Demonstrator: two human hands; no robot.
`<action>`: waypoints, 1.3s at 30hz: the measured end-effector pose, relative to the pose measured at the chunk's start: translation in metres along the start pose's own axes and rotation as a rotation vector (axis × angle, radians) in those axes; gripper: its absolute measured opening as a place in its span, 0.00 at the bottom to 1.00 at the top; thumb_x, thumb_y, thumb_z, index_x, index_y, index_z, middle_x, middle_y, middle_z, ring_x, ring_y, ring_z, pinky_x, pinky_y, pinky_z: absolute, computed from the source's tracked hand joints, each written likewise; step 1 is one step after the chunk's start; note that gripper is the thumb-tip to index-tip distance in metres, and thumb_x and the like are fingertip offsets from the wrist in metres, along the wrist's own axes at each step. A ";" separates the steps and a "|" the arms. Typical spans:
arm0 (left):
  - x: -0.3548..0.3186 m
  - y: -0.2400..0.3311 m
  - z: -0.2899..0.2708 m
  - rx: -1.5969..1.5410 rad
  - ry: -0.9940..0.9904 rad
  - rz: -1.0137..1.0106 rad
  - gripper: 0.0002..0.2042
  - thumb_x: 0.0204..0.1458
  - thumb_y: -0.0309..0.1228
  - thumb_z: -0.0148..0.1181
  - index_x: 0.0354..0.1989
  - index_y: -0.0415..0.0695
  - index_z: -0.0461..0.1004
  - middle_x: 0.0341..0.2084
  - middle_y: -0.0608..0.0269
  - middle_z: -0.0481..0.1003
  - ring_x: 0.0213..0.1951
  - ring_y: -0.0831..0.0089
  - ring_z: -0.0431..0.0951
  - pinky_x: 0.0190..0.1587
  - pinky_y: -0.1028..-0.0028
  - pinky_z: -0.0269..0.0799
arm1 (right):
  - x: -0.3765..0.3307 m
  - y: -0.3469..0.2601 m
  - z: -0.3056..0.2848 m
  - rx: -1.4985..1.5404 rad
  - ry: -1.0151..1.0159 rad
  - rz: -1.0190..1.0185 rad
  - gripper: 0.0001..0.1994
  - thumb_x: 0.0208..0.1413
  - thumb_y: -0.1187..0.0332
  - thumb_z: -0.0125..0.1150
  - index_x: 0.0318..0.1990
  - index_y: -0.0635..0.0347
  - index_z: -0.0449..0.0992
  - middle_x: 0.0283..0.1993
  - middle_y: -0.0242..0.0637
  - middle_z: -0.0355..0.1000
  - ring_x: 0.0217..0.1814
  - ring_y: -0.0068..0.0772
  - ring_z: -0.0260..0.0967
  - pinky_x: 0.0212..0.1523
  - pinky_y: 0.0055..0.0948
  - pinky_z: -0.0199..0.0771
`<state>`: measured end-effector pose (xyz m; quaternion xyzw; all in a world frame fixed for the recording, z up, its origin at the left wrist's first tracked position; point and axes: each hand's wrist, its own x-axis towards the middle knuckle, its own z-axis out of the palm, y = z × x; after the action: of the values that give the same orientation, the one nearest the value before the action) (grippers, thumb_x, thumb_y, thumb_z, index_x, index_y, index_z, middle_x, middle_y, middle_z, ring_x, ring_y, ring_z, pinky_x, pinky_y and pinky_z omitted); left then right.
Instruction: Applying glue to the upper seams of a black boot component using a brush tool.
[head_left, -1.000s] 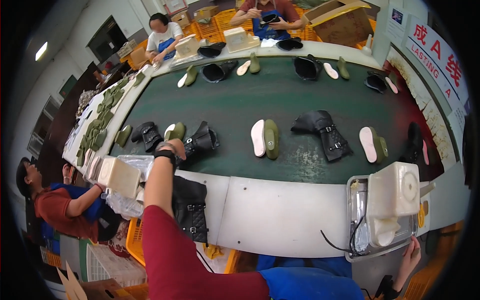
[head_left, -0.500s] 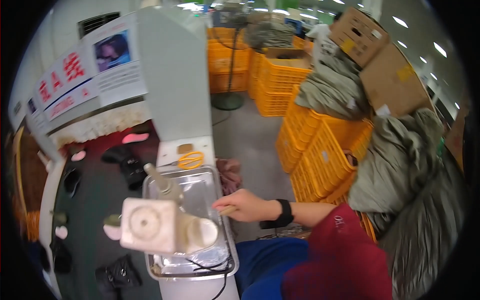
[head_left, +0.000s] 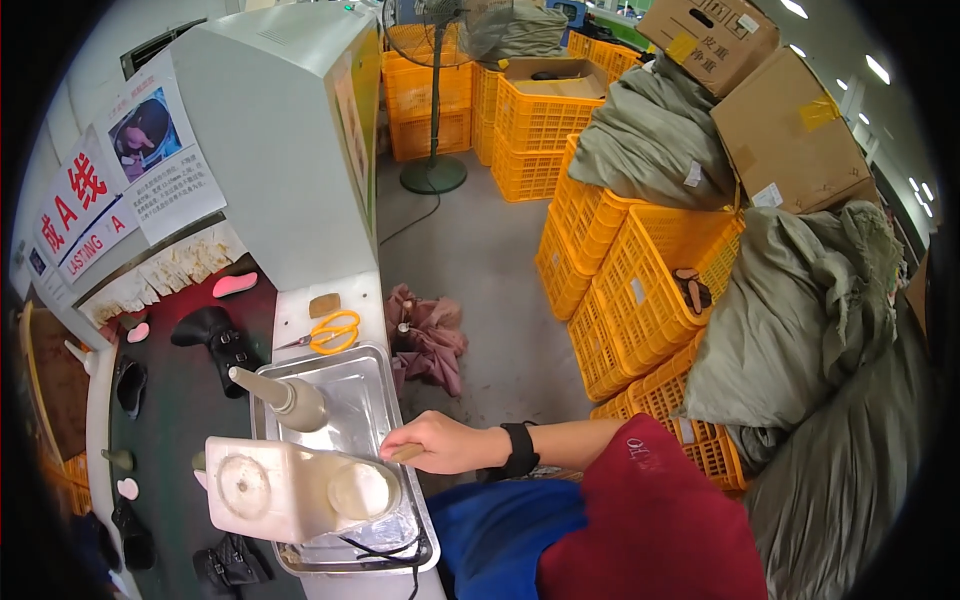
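My right hand (head_left: 432,442), a black band at its wrist, is closed around a short tan wooden handle (head_left: 407,453). What the handle ends in cannot be made out. The handle's tip is beside the round cup of white liquid (head_left: 362,491) that joins a boxy white plastic container (head_left: 262,488). This container stands on a shiny metal tray (head_left: 362,375). Behind it, on the same tray, is a cream bottle with a long tapered nozzle (head_left: 290,400). A black cord (head_left: 385,551) lies at the tray's near end. My left hand is out of view.
Left of the tray, a dark green conveyor belt (head_left: 180,455) carries black boots (head_left: 222,345) and pink insoles (head_left: 235,285). Orange-handled scissors (head_left: 333,332) lie beyond the tray. Stacked yellow crates (head_left: 630,300), covered sacks (head_left: 800,320) and a standing fan (head_left: 435,172) occupy the right and back.
The view has shifted, so tray, container and crates sit further left and the picture is sharper. My right hand still holds the handle beside the cup.
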<state>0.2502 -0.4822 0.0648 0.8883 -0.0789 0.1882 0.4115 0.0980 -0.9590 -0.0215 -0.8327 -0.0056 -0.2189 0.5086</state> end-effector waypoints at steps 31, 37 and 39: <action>-0.329 -0.049 -0.130 1.002 0.791 -0.790 0.48 0.34 0.47 0.67 0.62 0.42 0.46 0.56 0.41 0.54 0.58 0.45 0.52 0.57 0.53 0.51 | -0.001 -0.025 0.038 0.232 -0.208 -0.011 0.11 0.59 0.69 0.46 0.26 0.64 0.67 0.19 0.19 0.52 0.21 0.09 0.46 0.20 0.14 0.41; -0.388 -0.127 -0.131 0.695 0.635 -1.116 0.52 0.30 0.62 0.61 0.64 0.52 0.42 0.59 0.45 0.51 0.60 0.51 0.52 0.57 0.50 0.49 | 0.000 -0.039 0.050 0.173 -0.231 -0.094 0.12 0.59 0.69 0.46 0.26 0.65 0.67 0.20 0.20 0.53 0.21 0.10 0.46 0.21 0.15 0.42; -0.384 -0.130 -0.107 0.861 0.555 -0.977 0.48 0.29 0.58 0.64 0.60 0.49 0.51 0.57 0.46 0.55 0.57 0.49 0.56 0.55 0.54 0.55 | 0.000 -0.041 0.052 0.147 -0.248 -0.088 0.11 0.59 0.69 0.46 0.27 0.65 0.68 0.19 0.20 0.54 0.21 0.10 0.46 0.21 0.15 0.43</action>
<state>-0.0920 -0.3223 -0.1160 0.8252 0.5177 0.2159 0.0659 0.1071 -0.8950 -0.0069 -0.8128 -0.1212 -0.1354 0.5535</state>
